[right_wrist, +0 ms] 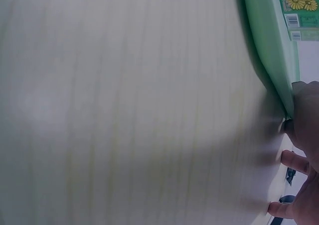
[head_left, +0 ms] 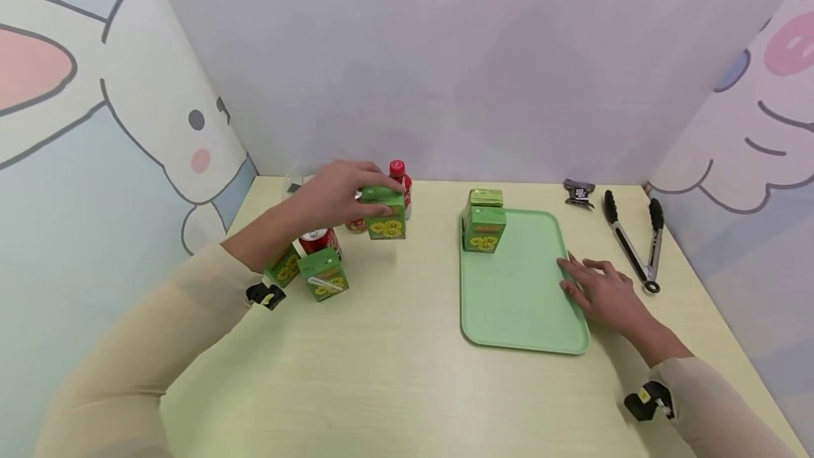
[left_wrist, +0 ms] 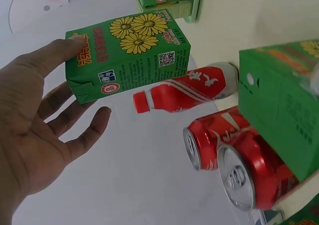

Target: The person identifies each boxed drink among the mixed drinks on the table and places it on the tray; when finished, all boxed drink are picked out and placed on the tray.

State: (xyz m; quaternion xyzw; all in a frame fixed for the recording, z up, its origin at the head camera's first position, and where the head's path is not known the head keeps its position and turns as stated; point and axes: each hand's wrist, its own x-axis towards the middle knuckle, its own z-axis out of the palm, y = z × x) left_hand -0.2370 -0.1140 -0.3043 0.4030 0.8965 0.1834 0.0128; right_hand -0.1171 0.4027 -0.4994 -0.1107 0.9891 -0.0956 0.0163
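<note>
The person's left hand [head_left: 343, 189] pinches a green carton [head_left: 386, 223] printed with yellow flowers, its thumb on one face and some fingers behind, the other fingers spread clear. The carton is held up over the far left part of the counter [head_left: 394, 373], just in front of a red-capped bottle [head_left: 408, 198]. Nearer and to the left, two similar cartons stand beside a red can [head_left: 318, 239]: the front carton [head_left: 324, 276] has a straw on its face, while the left carton [head_left: 284, 268] is partly hidden by the wrist. A second can [head_left: 355, 226] shows behind the held carton. To the right, the right hand [head_left: 604, 294] rests with loosely spread fingers touching the right rim of a green tray [head_left: 521, 302], grasping nothing. Two more cartons [head_left: 485, 232] stand one behind the other at the tray's far left corner. Beyond the right hand lie tongs [head_left: 642, 263], spread apart, and a small black packet [head_left: 579, 194].
</note>
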